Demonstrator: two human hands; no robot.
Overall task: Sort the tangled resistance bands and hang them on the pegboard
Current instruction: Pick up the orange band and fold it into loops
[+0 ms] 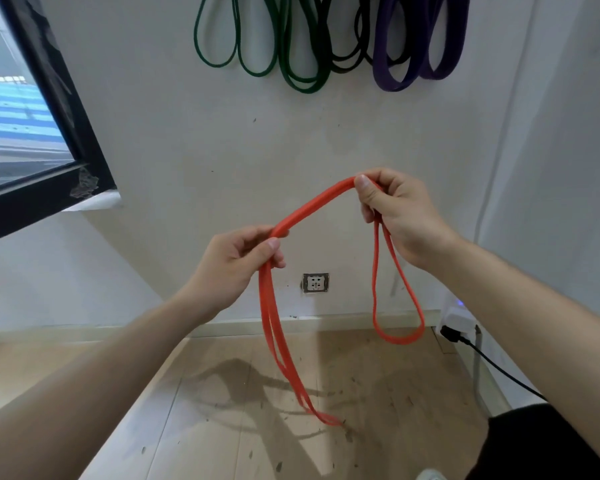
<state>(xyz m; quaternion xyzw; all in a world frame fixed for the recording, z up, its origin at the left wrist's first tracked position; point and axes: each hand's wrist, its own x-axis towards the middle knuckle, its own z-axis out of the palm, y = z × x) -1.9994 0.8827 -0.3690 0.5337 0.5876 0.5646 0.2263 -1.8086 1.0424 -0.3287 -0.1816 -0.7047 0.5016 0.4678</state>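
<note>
Orange and doubled, the resistance band (312,206) stretches between our two hands above the wall socket (315,282). Our left hand (236,261), up and left of the socket, curls its fingers round the band, whose two strands drop past the socket's left side towards the wooden floor (222,427). Our right hand (399,216), up and right of the socket, pinches the band's higher part between thumb and fingers, and a loop hangs below it to the socket's right. High above the socket, green bands (305,89) and purple bands (381,53) hang against the wall.
</note>
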